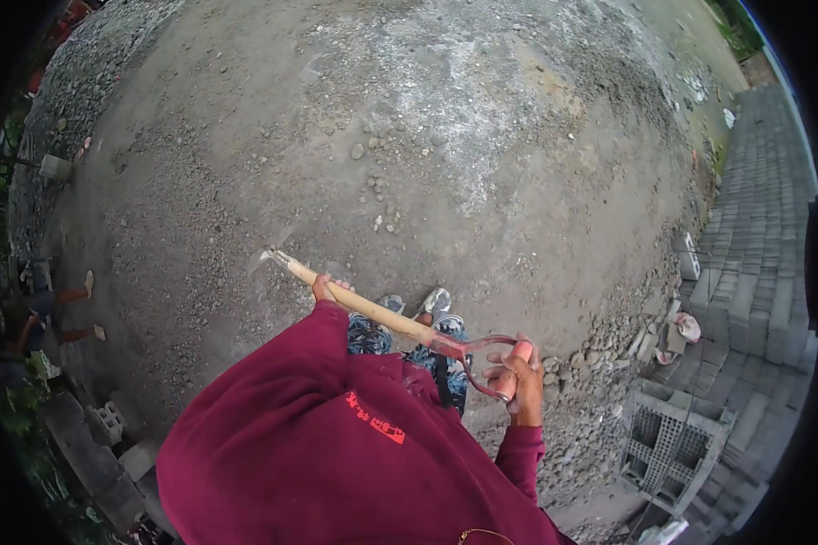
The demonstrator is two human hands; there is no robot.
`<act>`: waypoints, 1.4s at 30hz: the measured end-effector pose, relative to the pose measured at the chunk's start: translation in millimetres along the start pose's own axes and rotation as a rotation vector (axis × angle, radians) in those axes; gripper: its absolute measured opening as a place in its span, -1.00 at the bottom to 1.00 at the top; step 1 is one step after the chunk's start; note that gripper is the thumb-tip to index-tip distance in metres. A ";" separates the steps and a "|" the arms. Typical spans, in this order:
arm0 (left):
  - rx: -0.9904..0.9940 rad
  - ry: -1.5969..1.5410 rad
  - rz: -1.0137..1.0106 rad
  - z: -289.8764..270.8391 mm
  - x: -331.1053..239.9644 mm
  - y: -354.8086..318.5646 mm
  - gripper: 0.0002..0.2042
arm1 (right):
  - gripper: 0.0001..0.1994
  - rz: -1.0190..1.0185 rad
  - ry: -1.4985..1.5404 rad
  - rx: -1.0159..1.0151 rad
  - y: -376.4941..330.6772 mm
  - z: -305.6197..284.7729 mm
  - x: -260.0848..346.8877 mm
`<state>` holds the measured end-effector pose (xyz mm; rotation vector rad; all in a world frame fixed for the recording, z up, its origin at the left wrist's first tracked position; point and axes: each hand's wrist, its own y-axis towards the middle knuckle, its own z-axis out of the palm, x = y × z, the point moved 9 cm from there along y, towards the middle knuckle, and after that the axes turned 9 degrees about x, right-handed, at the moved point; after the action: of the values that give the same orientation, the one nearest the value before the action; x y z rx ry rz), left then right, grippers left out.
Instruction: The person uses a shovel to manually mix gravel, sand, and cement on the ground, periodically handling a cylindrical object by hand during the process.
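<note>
A shovel with a pale wooden shaft and a red D-shaped grip slants across the front of my body. My left hand is wrapped round the shaft near its metal end. Its red crossbar lies in my right hand, the fingers curled about it. At the far left end the grey metal head blends into the ground, so its full shape is hard to make out. Both arms wear dark red sleeves.
Grey gravelly ground spreads ahead, with loose stones. Stacked concrete blocks line the right side, near a plastic crate. Another person's legs show at the far left, above more blocks.
</note>
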<state>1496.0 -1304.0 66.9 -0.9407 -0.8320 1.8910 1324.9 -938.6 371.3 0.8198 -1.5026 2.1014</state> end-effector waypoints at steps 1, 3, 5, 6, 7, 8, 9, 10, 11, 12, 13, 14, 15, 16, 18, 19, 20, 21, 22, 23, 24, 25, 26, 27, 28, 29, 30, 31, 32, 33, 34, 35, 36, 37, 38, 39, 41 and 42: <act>-0.026 -0.016 0.013 10.2 -3.9 -1.3 -0.76 | -0.59 0.060 0.067 -0.017 17.8 -3.1 -9.1; -0.059 0.000 0.033 36.2 -14.3 3.9 -0.76 | -0.62 0.097 0.051 0.045 51.1 -1.4 1.3; 0.009 0.002 0.037 64.8 -21.8 20.7 -0.73 | -0.65 0.088 0.095 0.071 78.1 7.8 18.1; 0.002 -0.010 0.036 73.8 -22.1 27.9 -0.71 | -0.65 0.124 0.091 0.076 91.7 14.3 24.9; -0.008 -0.020 0.062 88.9 -24.9 38.3 -0.71 | -0.65 0.070 0.051 0.108 112.6 24.2 47.5; -0.070 -0.058 0.055 99.3 -23.2 47.1 -0.71 | -0.65 0.015 0.011 0.143 131.0 33.5 69.8; -0.132 -0.088 0.056 109.0 -25.5 52.2 -0.71 | -0.62 -0.008 -0.042 0.148 148.5 38.4 87.9; -0.118 -0.036 0.084 131.5 -23.5 52.7 -0.66 | -0.62 0.007 -0.031 0.180 158.9 47.0 104.6; -0.123 -0.053 0.064 152.9 -20.6 56.7 -0.67 | -0.62 -0.024 -0.102 0.186 167.3 57.3 132.8; -0.131 -0.081 0.090 148.6 -34.4 69.5 -0.68 | -0.63 -0.048 -0.178 0.223 179.8 76.4 154.5; -0.110 -0.087 0.093 165.4 -26.6 77.2 -0.70 | -0.63 -0.046 -0.191 0.244 193.3 84.1 170.5; -0.114 -0.110 0.115 179.3 -27.3 87.0 -0.70 | -0.63 -0.104 -0.270 0.276 202.0 94.4 191.1; -0.100 -0.108 0.110 187.6 -28.7 93.9 -0.71 | -0.63 -0.155 -0.345 0.313 210.9 105.1 205.5; -0.084 -0.100 0.089 197.5 -25.6 101.5 -0.72 | -0.63 -0.146 -0.356 0.329 223.6 109.3 213.6; -0.106 -0.120 0.101 214.0 -28.2 117.4 -0.75 | -0.63 -0.292 -0.494 0.378 241.1 130.9 240.9; -0.117 -0.123 0.101 222.2 -32.1 125.4 -0.77 | -0.63 -0.293 -0.526 0.397 247.3 144.5 251.3; -0.125 -0.121 0.096 228.8 -38.6 133.0 -0.77 | -0.63 -0.285 -0.527 0.393 251.0 158.9 261.4; -0.085 -0.113 0.069 235.8 -47.1 142.4 -0.79 | -0.63 -0.256 -0.496 0.396 250.8 181.0 270.7; -0.041 -0.100 0.036 248.2 -53.4 152.4 -0.81 | -0.63 -0.229 -0.462 0.390 251.7 198.3 278.5; -0.035 -0.113 0.041 259.7 -63.9 163.9 -0.81 | -0.63 -0.234 -0.443 0.364 254.5 212.2 285.2; -0.028 -0.113 0.011 274.9 -63.9 177.5 -0.81 | -0.63 -0.238 -0.455 0.335 259.7 219.5 286.9; -0.022 -0.082 -0.007 289.7 -68.4 191.1 -0.82 | -0.64 -0.250 -0.438 0.281 264.4 223.6 286.6; -0.014 -0.046 -0.027 305.3 -75.0 205.6 -0.82 | -0.64 -0.263 -0.417 0.224 270.5 228.7 285.7; 0.009 0.001 -0.091 323.4 -74.1 219.7 -0.83 | -0.63 -0.239 -0.358 0.160 275.3 229.2 279.7; 0.009 0.023 -0.136 331.5 -81.3 235.5 -0.83 | -0.63 -0.234 -0.355 0.110 278.6 237.9 271.3; 0.024 0.069 -0.174 340.2 -88.0 250.9 -0.83 | -0.63 -0.216 -0.273 0.061 280.1 246.1 260.8; 0.050 0.121 -0.208 352.4 -97.0 269.3 -0.83 | -0.62 -0.211 -0.182 0.012 284.0 256.5 249.5; 0.092 0.173 -0.228 366.7 -106.9 288.1 -0.78 | -0.62 -0.201 -0.110 -0.026 288.3 265.0 234.4; 0.107 0.202 -0.265 378.8 -117.1 307.8 -0.78 | -0.62 -0.213 -0.094 -0.071 289.2 277.8 216.9; 0.107 0.298 -0.327 392.2 -118.7 324.4 -0.78 | -0.60 -0.190 0.000 -0.120 289.2 290.7 194.3; 0.088 0.389 -0.394 389.6 -112.6 335.5 -0.79 | -0.57 -0.149 0.089 -0.172 286.1 303.0 170.4; 0.078 0.496 -0.354 393.5 -120.6 353.6 -0.69 | -0.55 -0.132 0.151 -0.196 288.4 321.5 150.5; 0.099 0.570 -0.401 401.2 -122.0 368.4 -0.69 | -0.53 -0.124 0.224 -0.219 294.6 342.8 130.2; 0.103 0.661 -0.396 411.4 -125.8 376.8 -0.71 | -0.50 -0.066 0.339 -0.233 304.5 359.1 99.9; 0.117 0.748 -0.396 424.2 -122.6 382.3 -0.72 | -0.48 -0.019 0.451 -0.249 315.0 373.1 73.1; 0.128 0.760 -0.413 434.4 -127.0 397.1 -0.72 | -0.49 -0.033 0.526 -0.255 332.4 393.7 59.0; 0.148 1.083 -0.370 445.5 -148.3 430.2 -0.74 | -0.50 -0.003 0.635 -0.277 372.1 436.2 36.5; 0.158 1.097 -0.389 449.1 -146.2 436.8 -0.74 | -0.50 0.040 0.675 -0.307 387.1 448.8 23.9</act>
<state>998.5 -1701.4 -25.7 -1.3663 -0.1580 0.8532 1154.8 -1488.0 226.1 -0.0429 -1.3954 1.8308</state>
